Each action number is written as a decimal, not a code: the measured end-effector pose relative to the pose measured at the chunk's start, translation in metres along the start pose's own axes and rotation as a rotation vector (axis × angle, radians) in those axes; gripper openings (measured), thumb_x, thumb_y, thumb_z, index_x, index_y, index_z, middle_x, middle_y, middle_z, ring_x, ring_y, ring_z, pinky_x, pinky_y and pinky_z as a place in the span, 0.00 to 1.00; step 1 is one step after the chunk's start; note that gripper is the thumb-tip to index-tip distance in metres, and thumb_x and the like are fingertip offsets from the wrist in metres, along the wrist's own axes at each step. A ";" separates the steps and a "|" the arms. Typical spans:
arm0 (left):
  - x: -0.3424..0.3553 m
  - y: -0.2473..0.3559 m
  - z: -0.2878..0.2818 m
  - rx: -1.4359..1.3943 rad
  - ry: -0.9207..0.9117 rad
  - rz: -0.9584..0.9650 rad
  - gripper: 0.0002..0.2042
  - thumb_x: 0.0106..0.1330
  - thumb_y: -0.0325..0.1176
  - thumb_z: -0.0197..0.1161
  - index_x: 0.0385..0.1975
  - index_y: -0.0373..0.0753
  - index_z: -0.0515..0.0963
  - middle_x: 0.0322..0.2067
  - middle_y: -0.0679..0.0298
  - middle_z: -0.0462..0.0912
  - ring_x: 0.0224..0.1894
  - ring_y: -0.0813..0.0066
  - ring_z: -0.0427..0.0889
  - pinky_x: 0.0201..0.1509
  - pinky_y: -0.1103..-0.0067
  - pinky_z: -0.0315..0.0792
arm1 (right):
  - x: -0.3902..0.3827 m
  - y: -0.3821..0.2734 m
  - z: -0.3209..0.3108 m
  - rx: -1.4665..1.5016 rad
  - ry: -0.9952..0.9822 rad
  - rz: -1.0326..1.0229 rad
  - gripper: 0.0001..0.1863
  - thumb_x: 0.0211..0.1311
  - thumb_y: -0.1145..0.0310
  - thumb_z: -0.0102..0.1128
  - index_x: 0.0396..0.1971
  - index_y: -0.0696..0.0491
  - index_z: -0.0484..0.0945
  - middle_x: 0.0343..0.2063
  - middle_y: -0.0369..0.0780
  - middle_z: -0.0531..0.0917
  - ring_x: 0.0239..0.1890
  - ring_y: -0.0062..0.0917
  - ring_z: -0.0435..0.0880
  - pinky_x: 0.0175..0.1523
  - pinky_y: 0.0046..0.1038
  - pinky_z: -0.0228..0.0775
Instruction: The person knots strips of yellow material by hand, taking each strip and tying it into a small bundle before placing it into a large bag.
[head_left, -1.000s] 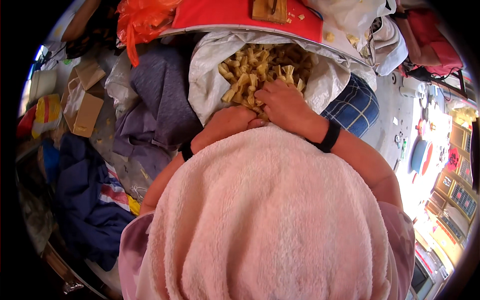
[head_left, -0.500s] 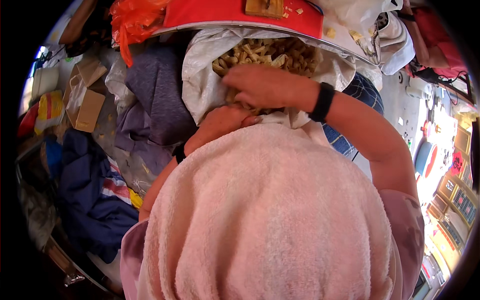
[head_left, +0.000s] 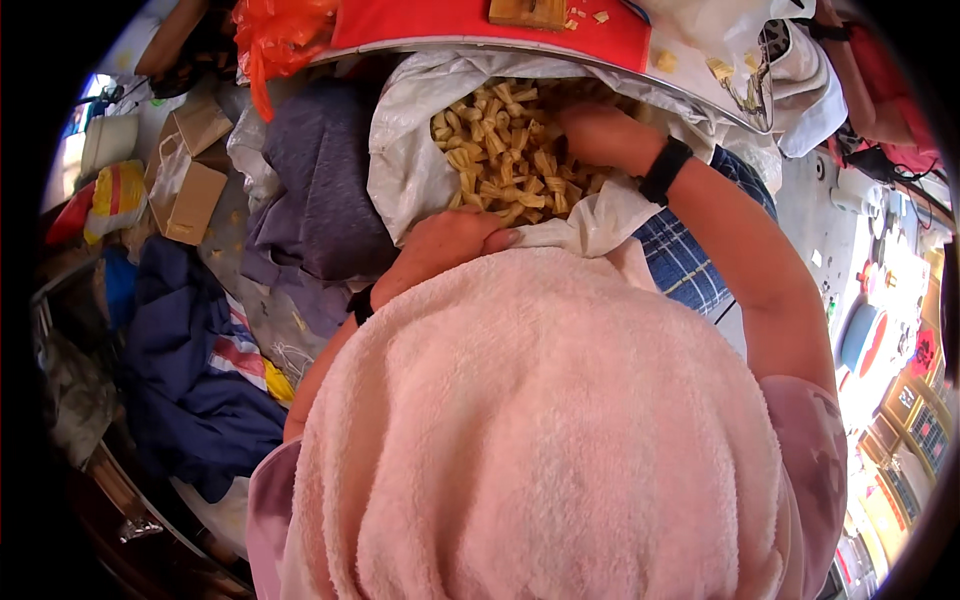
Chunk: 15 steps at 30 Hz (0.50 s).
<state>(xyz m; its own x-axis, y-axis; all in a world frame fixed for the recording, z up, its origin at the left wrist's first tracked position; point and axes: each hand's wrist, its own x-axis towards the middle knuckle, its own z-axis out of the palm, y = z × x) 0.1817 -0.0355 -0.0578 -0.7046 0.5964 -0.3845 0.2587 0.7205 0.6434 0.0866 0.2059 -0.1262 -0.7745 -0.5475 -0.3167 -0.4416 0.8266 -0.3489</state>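
A white woven sack (head_left: 400,150) lies open in front of me, filled with small tan knotted pieces (head_left: 510,150) that look like folded strips. My left hand (head_left: 450,240) is closed on the sack's near rim, its thumb lying along the edge. Inside the sack's far right part, my right hand (head_left: 605,138) reaches down against the pieces; its fingertips are in shadow and partly hidden, so I cannot tell whether they hold any. A dark band (head_left: 667,170) circles the right wrist, and a pink towel (head_left: 540,400) hangs over my front.
Just beyond the sack stands a table with a red cover (head_left: 430,22), a wooden block (head_left: 527,12) and an orange plastic bag (head_left: 285,45). Grey-purple cloth (head_left: 320,190), a cardboard box (head_left: 190,190) and dark blue fabric (head_left: 190,390) lie at left. Another person's arm (head_left: 860,90) shows at far right.
My right hand has moved right and away, from above my left hand to the sack's far right part, uncovering the knotted pieces. My left hand stays at the near rim.
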 end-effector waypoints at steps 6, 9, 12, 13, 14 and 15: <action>0.007 -0.005 -0.006 -0.178 0.075 0.144 0.12 0.63 0.38 0.52 0.33 0.35 0.76 0.30 0.52 0.78 0.36 0.57 0.78 0.40 0.70 0.71 | -0.016 -0.026 -0.055 0.372 -0.125 0.021 0.08 0.56 0.69 0.54 0.30 0.58 0.77 0.26 0.40 0.80 0.31 0.25 0.79 0.38 0.25 0.68; 0.009 0.004 -0.013 -0.466 0.247 0.139 0.10 0.59 0.26 0.57 0.40 0.36 0.76 0.32 0.56 0.78 0.37 0.68 0.78 0.40 0.76 0.71 | -0.041 -0.055 -0.114 0.596 -0.138 0.023 0.10 0.58 0.66 0.55 0.28 0.58 0.77 0.23 0.32 0.79 0.29 0.12 0.75 0.35 0.18 0.65; 0.019 0.033 -0.039 -0.590 0.574 0.217 0.12 0.61 0.24 0.57 0.44 0.36 0.73 0.45 0.61 0.74 0.35 0.79 0.77 0.37 0.84 0.71 | -0.066 -0.067 -0.125 0.665 0.028 -0.031 0.11 0.59 0.64 0.55 0.29 0.58 0.77 0.21 0.29 0.75 0.26 0.10 0.70 0.33 0.16 0.63; 0.023 0.042 -0.046 -0.611 0.540 0.263 0.11 0.61 0.25 0.58 0.44 0.36 0.73 0.42 0.62 0.75 0.34 0.80 0.77 0.36 0.85 0.71 | -0.073 -0.071 -0.127 0.778 0.138 -0.094 0.11 0.59 0.63 0.54 0.29 0.57 0.75 0.19 0.29 0.72 0.22 0.12 0.68 0.31 0.18 0.62; 0.028 0.049 -0.053 -0.621 0.519 0.290 0.11 0.61 0.26 0.58 0.43 0.36 0.74 0.41 0.62 0.76 0.33 0.81 0.77 0.35 0.85 0.71 | -0.080 -0.078 -0.133 0.776 0.150 -0.090 0.11 0.59 0.63 0.54 0.29 0.57 0.75 0.19 0.29 0.72 0.22 0.12 0.68 0.31 0.18 0.62; 0.030 0.057 -0.060 -0.628 0.502 0.318 0.11 0.62 0.26 0.58 0.43 0.36 0.74 0.40 0.63 0.77 0.32 0.82 0.77 0.34 0.86 0.71 | -0.087 -0.090 -0.147 0.917 0.205 -0.134 0.10 0.60 0.66 0.53 0.33 0.58 0.77 0.25 0.31 0.77 0.27 0.12 0.72 0.35 0.17 0.64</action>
<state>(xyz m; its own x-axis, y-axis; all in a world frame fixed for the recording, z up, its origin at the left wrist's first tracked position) 0.1350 0.0022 0.0070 -0.9076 0.4028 0.1185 0.1843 0.1286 0.9744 0.1268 0.1988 0.0627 -0.8459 -0.5251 -0.0933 -0.0720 0.2858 -0.9556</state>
